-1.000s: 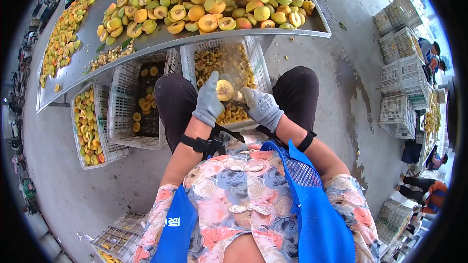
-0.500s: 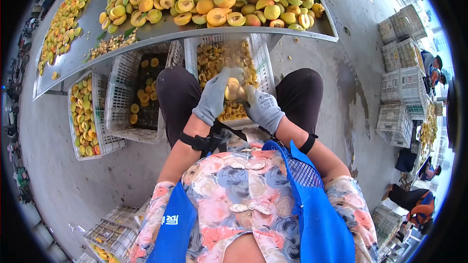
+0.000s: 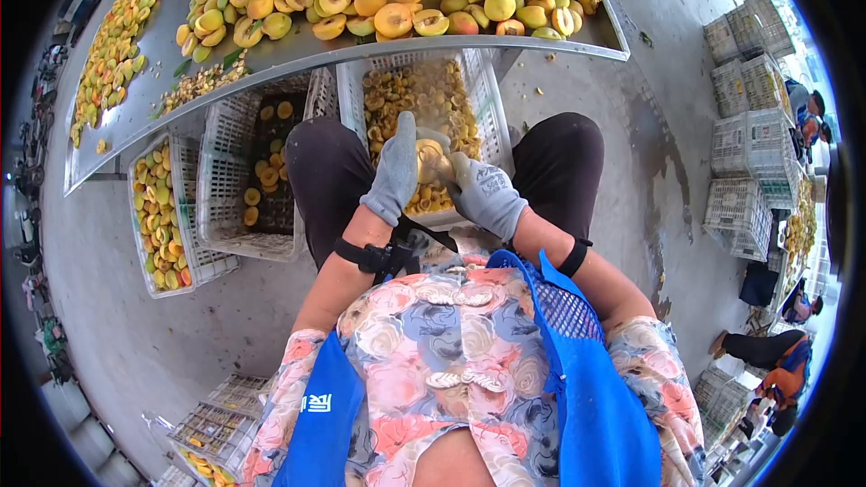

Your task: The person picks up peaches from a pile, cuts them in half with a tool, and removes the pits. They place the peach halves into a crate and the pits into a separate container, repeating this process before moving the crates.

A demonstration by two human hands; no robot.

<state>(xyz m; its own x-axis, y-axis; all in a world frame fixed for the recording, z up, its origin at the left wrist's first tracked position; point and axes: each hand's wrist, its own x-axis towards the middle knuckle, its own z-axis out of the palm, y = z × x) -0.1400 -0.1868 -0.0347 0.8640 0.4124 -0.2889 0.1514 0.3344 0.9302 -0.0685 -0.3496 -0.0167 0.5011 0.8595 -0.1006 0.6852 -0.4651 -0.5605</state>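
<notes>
Grey gloves cover both hands, which meet over a white crate [image 3: 492, 113] of cut fruit pieces between the knees. In my left hand [image 3: 394, 171] is a cut fruit [image 3: 428, 160], its orange inside facing up; the thumb side of the glove lies along it. My right hand [image 3: 483, 188] is closed at the fruit's right side, fingertips against or very near it. Whether it also grips something small is hidden. Above the crate, the metal table [image 3: 316, 59] carries a heap of halved fruit [image 3: 392, 20].
At the left are a crate of whole-looking fruit [image 3: 158, 225] and a dark-bottomed crate [image 3: 216, 185] with some halves. Pits [image 3: 206, 81] lie on the table. Stacked crates [image 3: 740, 140] and a person in orange [image 3: 787, 370] are at the right.
The fingers of my left hand have straightened upward beside the fruit, showing more of its cut face. The view has shifted slightly, with the table a little higher in it.
</notes>
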